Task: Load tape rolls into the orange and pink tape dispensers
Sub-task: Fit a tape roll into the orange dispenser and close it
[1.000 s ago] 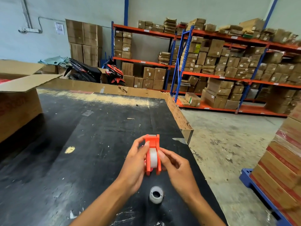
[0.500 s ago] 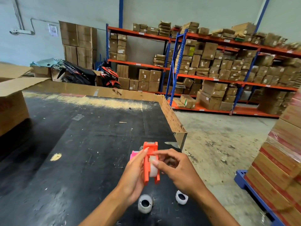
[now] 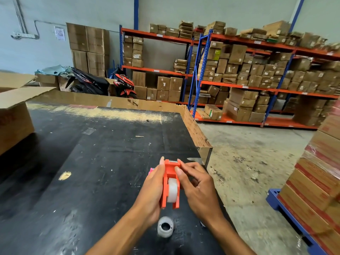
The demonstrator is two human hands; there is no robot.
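Note:
My left hand (image 3: pixel 151 192) grips the orange tape dispenser (image 3: pixel 170 173) from its left side, holding it above the black table (image 3: pixel 92 162). A white tape roll (image 3: pixel 173 189) sits inside the dispenser. My right hand (image 3: pixel 196 186) holds the dispenser's right side, thumb pressed near the top by the cutter. Only a sliver of the pink dispenser (image 3: pixel 150 170) shows behind my left hand. A loose white tape roll (image 3: pixel 165 226) stands on the table just below my hands.
An open cardboard box (image 3: pixel 14 116) sits at the table's left. A cardboard wall (image 3: pixel 128 103) rims the table's far and right edges. Stacked cartons on a blue pallet (image 3: pixel 312 181) stand at right. Shelving with boxes (image 3: pixel 239 80) lines the back.
The dispenser has tilted so the roll faces me. My right thumb moved up to the cutter end. The second loose roll at right is no longer visible, and most of the pink dispenser is hidden.

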